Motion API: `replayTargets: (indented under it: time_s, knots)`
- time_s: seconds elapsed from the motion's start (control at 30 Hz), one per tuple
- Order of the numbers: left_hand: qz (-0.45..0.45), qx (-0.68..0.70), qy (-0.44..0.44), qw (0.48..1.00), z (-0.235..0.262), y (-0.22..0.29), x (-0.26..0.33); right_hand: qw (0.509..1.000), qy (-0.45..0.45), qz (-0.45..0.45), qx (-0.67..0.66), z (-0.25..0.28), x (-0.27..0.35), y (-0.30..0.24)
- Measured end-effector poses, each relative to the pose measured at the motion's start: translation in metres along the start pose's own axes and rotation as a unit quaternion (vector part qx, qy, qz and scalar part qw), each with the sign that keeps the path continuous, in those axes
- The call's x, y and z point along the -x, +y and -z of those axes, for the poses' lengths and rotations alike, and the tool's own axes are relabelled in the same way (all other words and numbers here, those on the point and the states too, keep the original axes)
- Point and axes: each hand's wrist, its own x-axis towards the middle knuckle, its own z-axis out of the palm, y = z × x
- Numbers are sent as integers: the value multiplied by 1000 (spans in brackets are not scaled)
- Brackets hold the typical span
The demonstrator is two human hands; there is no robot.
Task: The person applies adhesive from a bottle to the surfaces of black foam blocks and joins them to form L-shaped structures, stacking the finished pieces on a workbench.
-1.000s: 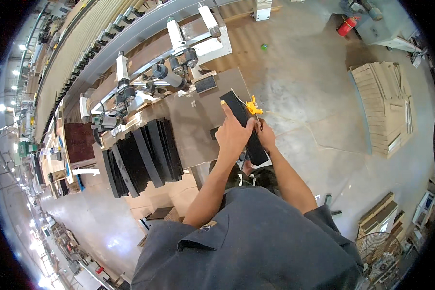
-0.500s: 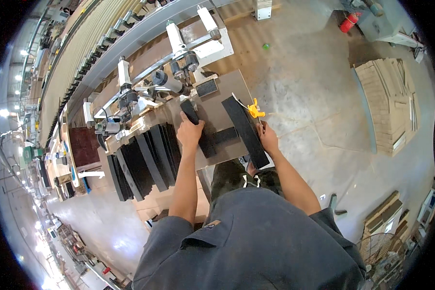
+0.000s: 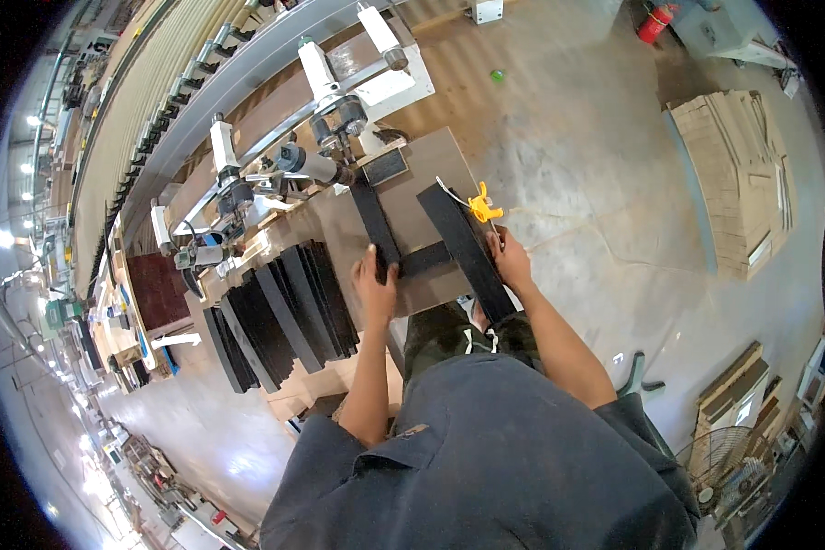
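Observation:
A long black board (image 3: pixel 373 215) lies on the brown work table, its far end by the drilling machine. My left hand (image 3: pixel 376 286) is at its near end, thumb and fingers closed around the two edges. A shorter black piece (image 3: pixel 428 260) lies crosswise between this board and a second long black board (image 3: pixel 463 247) on the right. My right hand (image 3: pixel 511 261) grips the right edge of that second board; its fingertips are partly hidden. Just beyond the right fingers is a yellow tool (image 3: pixel 482 203) with a pale hose.
Several upright black boards (image 3: pixel 289 302) stand in a row left of my left hand. White machine heads (image 3: pixel 319 73) line the table's far side, near a small black block (image 3: pixel 385 166). Stacked panels (image 3: pixel 731 183) and a red fire extinguisher (image 3: pixel 654 25) are on the right.
My left hand has slid toward me along the left board to its near end, uncovering its middle. The right hand has stayed at the right board's edge. The view has shifted slightly.

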Motion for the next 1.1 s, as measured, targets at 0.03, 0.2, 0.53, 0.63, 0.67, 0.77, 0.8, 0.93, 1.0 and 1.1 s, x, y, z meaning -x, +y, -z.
replayTargets:
  time_s: [0.03,0.2,0.53,0.63,0.67,0.77,0.8,0.93,1.0,1.1]
  knots:
    - [-25,-26,-5,999,2,0,7,1000,0,-1,-2,0,-1,-2]
    - [-121,-84,14,989,-14,-8,6,1000,-13,12,-7,9,-10,-3]
    - [-70,-129,34,989,5,-8,29,999,-32,34,7,10,10,-15]
    - [-102,-124,33,986,7,0,19,999,-12,34,22,4,2,6]
    - [-102,-124,19,987,5,4,16,998,9,51,20,5,1,12]
    - [-98,-112,34,988,7,5,18,998,5,61,22,4,1,8]
    - [-98,-105,40,989,7,3,21,997,9,77,24,2,-1,9]
    - [-108,-95,56,988,-1,-4,23,995,32,94,28,-4,-3,19]
    - [-110,-99,56,987,-2,-4,24,994,40,101,16,-4,-5,21]
    - [-116,-84,63,988,1,-1,27,996,7,90,4,1,-8,20]
